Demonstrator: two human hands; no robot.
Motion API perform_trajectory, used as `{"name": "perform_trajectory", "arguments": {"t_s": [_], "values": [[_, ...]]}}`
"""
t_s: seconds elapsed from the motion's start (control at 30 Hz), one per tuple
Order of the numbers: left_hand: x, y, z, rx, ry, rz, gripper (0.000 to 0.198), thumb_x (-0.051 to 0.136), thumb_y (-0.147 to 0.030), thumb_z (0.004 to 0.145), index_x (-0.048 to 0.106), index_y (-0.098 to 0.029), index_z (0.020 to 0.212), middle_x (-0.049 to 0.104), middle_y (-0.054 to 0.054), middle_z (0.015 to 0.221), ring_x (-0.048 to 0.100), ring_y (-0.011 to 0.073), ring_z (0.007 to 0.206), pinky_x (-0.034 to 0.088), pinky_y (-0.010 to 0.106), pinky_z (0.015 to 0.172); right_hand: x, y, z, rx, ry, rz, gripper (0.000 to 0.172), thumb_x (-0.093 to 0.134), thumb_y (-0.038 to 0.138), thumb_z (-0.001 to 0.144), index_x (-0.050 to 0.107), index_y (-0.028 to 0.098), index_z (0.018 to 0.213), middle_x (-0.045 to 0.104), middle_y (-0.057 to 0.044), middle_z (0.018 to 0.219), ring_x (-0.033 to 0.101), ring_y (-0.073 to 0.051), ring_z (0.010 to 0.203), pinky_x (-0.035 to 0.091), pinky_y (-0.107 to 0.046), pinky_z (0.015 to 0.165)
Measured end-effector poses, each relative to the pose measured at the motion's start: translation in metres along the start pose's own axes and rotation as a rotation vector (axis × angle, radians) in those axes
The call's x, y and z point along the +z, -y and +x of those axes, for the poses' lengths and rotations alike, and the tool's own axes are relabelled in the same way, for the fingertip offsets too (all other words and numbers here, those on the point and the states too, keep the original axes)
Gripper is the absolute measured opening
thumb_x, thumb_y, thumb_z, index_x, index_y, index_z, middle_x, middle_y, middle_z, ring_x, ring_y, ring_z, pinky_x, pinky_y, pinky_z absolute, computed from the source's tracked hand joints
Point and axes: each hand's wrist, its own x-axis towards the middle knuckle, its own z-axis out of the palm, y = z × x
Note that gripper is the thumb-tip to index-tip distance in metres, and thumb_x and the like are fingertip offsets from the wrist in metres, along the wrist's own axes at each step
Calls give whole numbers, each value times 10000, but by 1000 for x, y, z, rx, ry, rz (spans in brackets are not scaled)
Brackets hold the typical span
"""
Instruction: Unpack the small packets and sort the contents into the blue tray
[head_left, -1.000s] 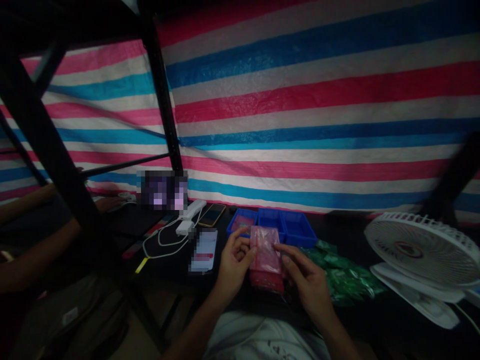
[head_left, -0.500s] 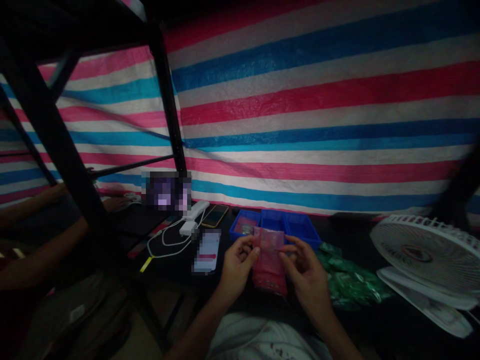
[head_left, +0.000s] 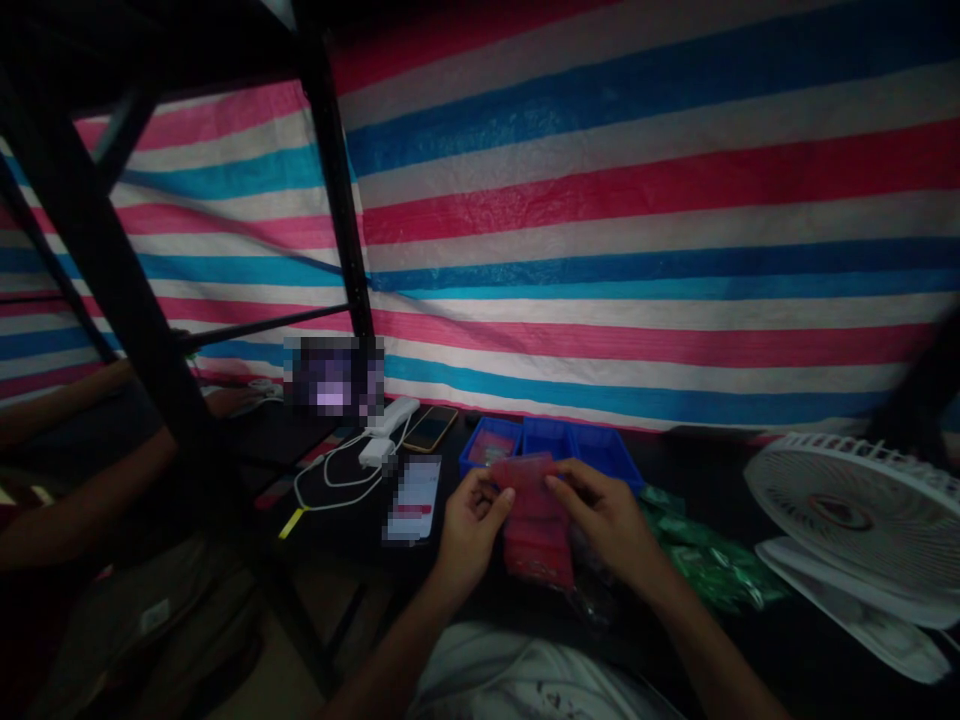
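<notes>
**Red packet (head_left: 536, 530) held between two hands**

Fingers of the left hand (head_left: 469, 515) and right hand (head_left: 604, 505) pinch its upper sides — apparently steadying the limp plastic. Green packets (head_left: 709, 565) and blue trays (head_left: 609, 458) sit beyond, seemingly within reach.

Head camera, one: sat above and behind the grip of both hands (head_left: 466, 528), near, facing forward and down (striped sheet (head_left: 637, 250) beyond).
</notes>
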Motion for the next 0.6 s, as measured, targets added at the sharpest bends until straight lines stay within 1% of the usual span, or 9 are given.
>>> {"name": "perform_trajectory", "arguments": {"t_s": [0.1, 0.17, 0.23, 0.33, 0.4, 0.43, 0.5, 0.57, 0.6], "values": [[-1, 1, 2, -6, -6, -12, 231, 737, -357, 859, 652, -173, 969, 664, 15, 832, 617, 138, 746, 492, 235, 722, 2, 1, 1, -2, 10, 19, 255, 536, 415, 1008, 695, 216, 1001, 664, 1, 765, 614, -172, 722, 451, -259, 669], [-1, 1, 3, -13, -9, -17, 235, 736, -351, 857, 646, -173, 982, 676, 21, 844, 629, 144, 755, 497, 244, 732, 5, -1, 0, 13, -16, 66, 260, 539, 421, 1006, 687, 209, 984, 669, -8, 782, 617, -172, 741, 458, -257, 676], [-1, 1, 4, -28, -8, -12, 238, 741, -335, 850, 641, -175, 996, 667, 10, 811, 622, 140, 734, 488, 240, 715, 8, -5, -2, 38, -53, 112, 255, 569, 431, 987, 682, 204, 1014, 687, -23, 833, 616, -172, 745, 462, -251, 657], [0, -2, 5, -43, 30, 12, 235, 743, -301, 840, 648, -182, 1019, 641, -11, 761, 604, 132, 707, 464, 225, 680, 9, -13, -4, 107, -81, 182, 300, 579, 461, 971, 674, 205, 1095, 695, -26, 853, 527, -130, 567, 392, -228, 499], [0, -5, 5, -25, 72, 52, 184, 724, -286, 855, 671, -183, 999, 640, -3, 792, 597, 129, 720, 452, 221, 678, 8, -17, -5, 139, -117, 228, 314, 597, 472, 953, 681, 203, 1091, 702, -31, 875, 472, -105, 495, 367, -226, 459], [0, -6, 5, -12, 88, 63, 169, 723, -280, 855, 682, -185, 989, 648, 8, 853, 593, 124, 728, 449, 222, 679, 8, -18, -5, 150, -136, 246, 312, 610, 473, 942, 688, 202, 1077, 701, -30, 867, 461, -100, 478, 361, -226, 451], [-1, -8, 5, 8, 103, 98, 167, 739, -293, 845, 711, -185, 969, 636, 19, 911, 574, 118, 722, 442, 221, 665, 8, -18, -7, 171, -181, 272, 305, 629, 471, 925, 699, 204, 1057, 671, -5, 749, 454, -102, 452, 354, -227, 444], [-2, -10, 6, 24, 92, 146, 182, 745, -326, 846, 739, -187, 963, 622, 22, 897, 560, 123, 720, 433, 223, 651, 9, -17, -9, 198, -213, 284, 312, 624, 473, 925, 706, 206, 1062, 568, 36, 563, 456, -121, 432, 354, -229, 444], [-2, -10, 6, 28, 83, 168, 194, 735, -346, 858, 747, -189, 970, 624, 24, 878, 562, 131, 729, 431, 226, 651, 10, -16, -11, 205, -218, 287, 324, 611, 481, 930, 710, 204, 1066, 533, 44, 520, 465, -130, 433, 362, -232, 450]]}}
